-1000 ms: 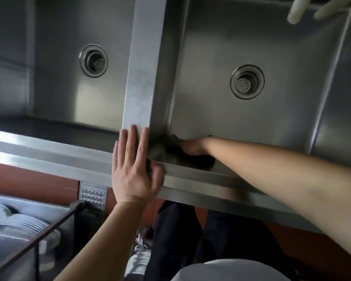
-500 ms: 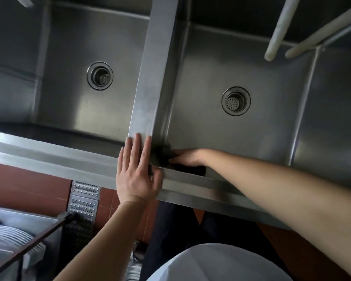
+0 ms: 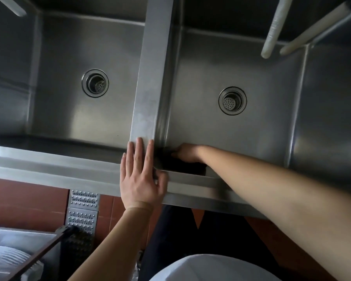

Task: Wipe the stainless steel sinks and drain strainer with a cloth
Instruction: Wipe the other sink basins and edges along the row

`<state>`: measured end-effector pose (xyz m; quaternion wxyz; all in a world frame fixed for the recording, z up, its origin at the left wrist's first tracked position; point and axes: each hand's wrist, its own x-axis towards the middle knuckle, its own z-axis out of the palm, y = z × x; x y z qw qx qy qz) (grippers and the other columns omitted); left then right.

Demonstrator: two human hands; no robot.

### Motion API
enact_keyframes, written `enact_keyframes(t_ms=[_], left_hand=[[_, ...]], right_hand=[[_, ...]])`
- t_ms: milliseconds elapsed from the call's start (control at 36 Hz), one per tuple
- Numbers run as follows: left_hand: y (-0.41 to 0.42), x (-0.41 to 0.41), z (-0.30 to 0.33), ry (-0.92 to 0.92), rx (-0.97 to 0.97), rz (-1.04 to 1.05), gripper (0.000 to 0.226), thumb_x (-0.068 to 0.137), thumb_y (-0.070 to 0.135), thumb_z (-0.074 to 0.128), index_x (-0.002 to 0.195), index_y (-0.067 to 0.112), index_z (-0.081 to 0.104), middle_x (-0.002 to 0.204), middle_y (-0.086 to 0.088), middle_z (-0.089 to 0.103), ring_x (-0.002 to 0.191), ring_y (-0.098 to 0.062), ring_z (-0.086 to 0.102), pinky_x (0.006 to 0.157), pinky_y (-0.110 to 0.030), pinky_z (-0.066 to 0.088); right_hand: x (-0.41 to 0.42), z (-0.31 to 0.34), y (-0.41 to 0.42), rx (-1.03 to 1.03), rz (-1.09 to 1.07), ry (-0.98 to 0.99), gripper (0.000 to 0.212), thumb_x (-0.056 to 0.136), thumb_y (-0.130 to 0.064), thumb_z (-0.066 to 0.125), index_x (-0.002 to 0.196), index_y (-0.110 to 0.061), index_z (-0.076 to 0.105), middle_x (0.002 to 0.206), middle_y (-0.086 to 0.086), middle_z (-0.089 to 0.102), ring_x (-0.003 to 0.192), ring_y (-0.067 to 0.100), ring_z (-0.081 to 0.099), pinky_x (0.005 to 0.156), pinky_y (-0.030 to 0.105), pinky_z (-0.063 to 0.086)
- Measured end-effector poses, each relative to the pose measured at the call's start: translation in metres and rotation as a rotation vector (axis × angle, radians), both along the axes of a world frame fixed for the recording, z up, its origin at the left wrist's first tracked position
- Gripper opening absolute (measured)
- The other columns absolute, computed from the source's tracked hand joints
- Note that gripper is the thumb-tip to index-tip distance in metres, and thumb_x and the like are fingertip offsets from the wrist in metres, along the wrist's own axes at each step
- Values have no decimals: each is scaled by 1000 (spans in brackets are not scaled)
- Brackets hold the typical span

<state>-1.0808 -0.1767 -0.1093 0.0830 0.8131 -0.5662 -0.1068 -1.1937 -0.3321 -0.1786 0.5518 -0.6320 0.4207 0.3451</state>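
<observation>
Two stainless steel sinks lie below me, the left sink [image 3: 69,110] and the right sink [image 3: 261,126], split by a steel divider [image 3: 150,78]. Each has a round drain strainer: the left drain strainer [image 3: 95,82] and the right drain strainer [image 3: 232,100]. My left hand [image 3: 140,175] rests flat, fingers straight, where the divider meets the front rim [image 3: 49,167]. My right hand [image 3: 187,153] is down in the right sink's near left corner, gripping a dark cloth [image 3: 182,165] against the near wall. Its fingers are mostly hidden.
Two pale tap spouts [image 3: 272,29] hang over the right sink's far right side, and another spout end [image 3: 12,6] shows at the top left. A perforated metal floor grate [image 3: 82,211] and a rack with stacked plates [image 3: 6,260] lie lower left on red tiles.
My right hand with the cloth has stayed in the near left corner, shifting only slightly. My left hand stays on the rim. The view has tilted, showing more of the sinks' far walls.
</observation>
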Motion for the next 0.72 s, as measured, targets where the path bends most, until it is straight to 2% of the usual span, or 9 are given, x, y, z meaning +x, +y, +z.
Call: enact_keyframes(t_ms=[139,250,278,361,444,500,556,639,722], left_hand=[[-1,2,0,30,66,6,81,80,36,46,157,22,24,164,-7,21,153,-27,12,121,-48,20],[-3,3,7,62,143,3,83,80,40,44,158,24,20,165,-6,18,154,-26,9,122,-46,17],[-4,3,10,73,158,7,83,81,41,43,158,25,18,165,-5,17,153,-26,9,122,-46,16],[-4,2,16,106,181,13,83,81,45,41,158,26,15,166,-6,16,153,-27,9,122,-47,15],[-3,1,23,130,191,13,82,82,46,39,158,26,16,166,-7,16,153,-27,8,123,-47,12],[-3,1,28,149,193,5,81,82,46,35,158,23,18,166,-8,14,153,-28,6,123,-47,9],[-4,-1,32,183,183,2,79,82,41,33,157,21,21,165,-12,13,153,-31,5,123,-48,5],[-10,-19,39,229,163,-69,77,82,32,41,157,24,22,166,-13,7,153,-29,-2,123,-50,-1],[-15,-57,44,217,152,-286,80,88,31,52,158,31,11,167,-8,-3,153,-24,-13,122,-47,-9]], right_hand=[[-14,53,8,-10,-79,-87,39,104,-31,48,138,-16,58,139,9,59,124,27,55,108,36,41],[-32,95,17,-97,-79,-135,33,103,-30,48,112,-3,66,109,12,68,101,23,61,84,34,45],[-38,104,19,-127,-81,-142,34,103,-31,47,106,-3,64,106,13,68,98,22,60,83,35,45],[-63,123,25,-249,-55,-127,32,102,-38,45,91,-11,59,98,9,65,94,23,60,80,36,45],[-96,137,32,-356,-53,-82,35,101,-41,43,75,-18,46,85,1,54,89,25,57,71,33,37],[-123,145,42,-424,-69,-40,30,100,-43,42,82,-21,52,94,2,60,98,28,59,74,34,39],[-155,149,55,-523,-67,-19,26,100,-42,42,107,-27,62,121,0,63,118,26,56,90,37,44],[-209,151,81,-653,-52,55,42,104,-41,38,146,-36,45,158,-11,36,150,18,23,117,41,23],[-262,151,105,-741,-88,128,46,105,-39,36,151,-42,34,163,-14,20,153,13,6,120,45,13]])
